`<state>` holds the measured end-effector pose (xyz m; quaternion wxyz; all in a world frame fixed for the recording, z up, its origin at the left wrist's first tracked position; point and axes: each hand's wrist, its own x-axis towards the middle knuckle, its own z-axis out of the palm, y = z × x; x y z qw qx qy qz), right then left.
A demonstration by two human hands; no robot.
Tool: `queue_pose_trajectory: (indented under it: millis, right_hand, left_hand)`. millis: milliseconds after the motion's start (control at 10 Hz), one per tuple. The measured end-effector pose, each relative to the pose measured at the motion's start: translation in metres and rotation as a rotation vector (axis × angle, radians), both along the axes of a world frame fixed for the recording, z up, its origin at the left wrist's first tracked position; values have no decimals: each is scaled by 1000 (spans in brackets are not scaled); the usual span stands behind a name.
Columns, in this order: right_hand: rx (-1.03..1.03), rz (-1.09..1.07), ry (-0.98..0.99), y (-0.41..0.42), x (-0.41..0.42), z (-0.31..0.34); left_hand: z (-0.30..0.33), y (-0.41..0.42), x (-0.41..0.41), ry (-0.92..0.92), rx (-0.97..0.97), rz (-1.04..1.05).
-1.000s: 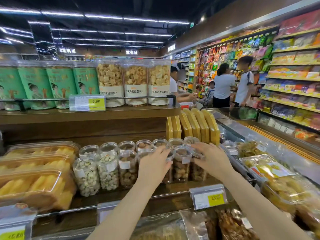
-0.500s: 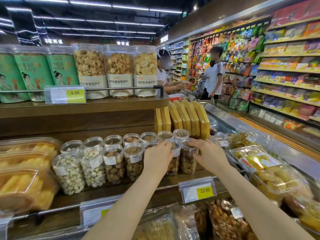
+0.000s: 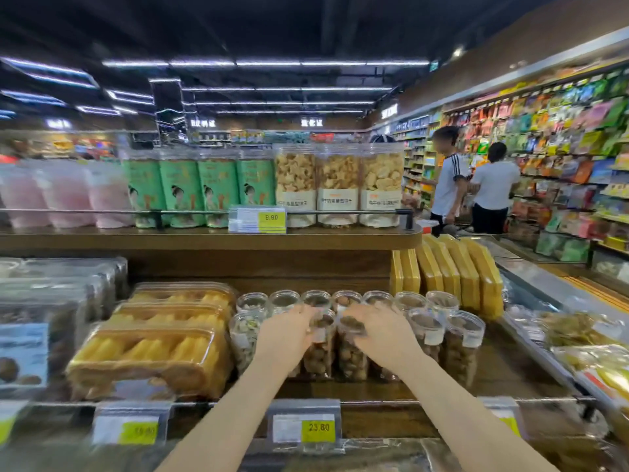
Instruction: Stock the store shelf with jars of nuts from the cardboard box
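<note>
The jars of nuts [image 3: 350, 338] stand in two rows on the wooden shelf [image 3: 493, 373], all of them behind the yellow 23.80 price tag [image 3: 318, 427] clipped to the shelf's front rail. Both hands reach over that tag into the front row. The left hand [image 3: 289, 330] curls round a jar up and left of the tag; the right hand [image 3: 379, 330] lies over the top of a jar up and right of it, fingers bent round the lid [image 3: 352, 322]. Between the hands one jar [image 3: 321, 349] shows its label.

The jars look like clear, stiff plastic, full, so probably moderately heavy and firm to squeeze. Their smooth walls may slip, and they stand packed close, so a nudge could tip a neighbour. The safest hold seems round the upper body just below the lid.
</note>
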<state>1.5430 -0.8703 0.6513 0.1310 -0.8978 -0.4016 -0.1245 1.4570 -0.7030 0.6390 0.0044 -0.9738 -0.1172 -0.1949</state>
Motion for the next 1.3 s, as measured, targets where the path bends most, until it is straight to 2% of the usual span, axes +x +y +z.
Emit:
queue_pose_trajectory:
  millis: [100, 400, 500, 600, 700, 1000, 1100, 1200, 1300]
  right_hand:
    - [-50, 9, -13, 20, -14, 3]
    - [-37, -120, -68, 16, -6, 2]
    - [27, -56, -72, 25, -8, 3]
    - [31, 125, -155, 47, -23, 0]
    - [-17, 216, -271, 73, -36, -9]
    - [-196, 224, -64, 83, -42, 8]
    - [-225, 233, 67, 77, -48, 19]
    - [-152, 269, 64, 67, -76, 35]
    - [-188, 294, 109, 63, -113, 51]
  left_hand:
    - [1, 6, -7, 40, 18, 25]
    - [-6, -4, -3, -28, -31, -19]
    - [-11, 2, -18, -34, -80, 58]
    - [-25, 16, -42, -33, -88, 266]
    - [-32, 24, -60, 48, -134, 361]
    - [-13, 23, -59, 139, -124, 368]
    - [4, 17, -74, 111, -191, 307]
    - [25, 11, -117, -6, -229, 215]
    - [46, 5, -169, -52, -196, 238]
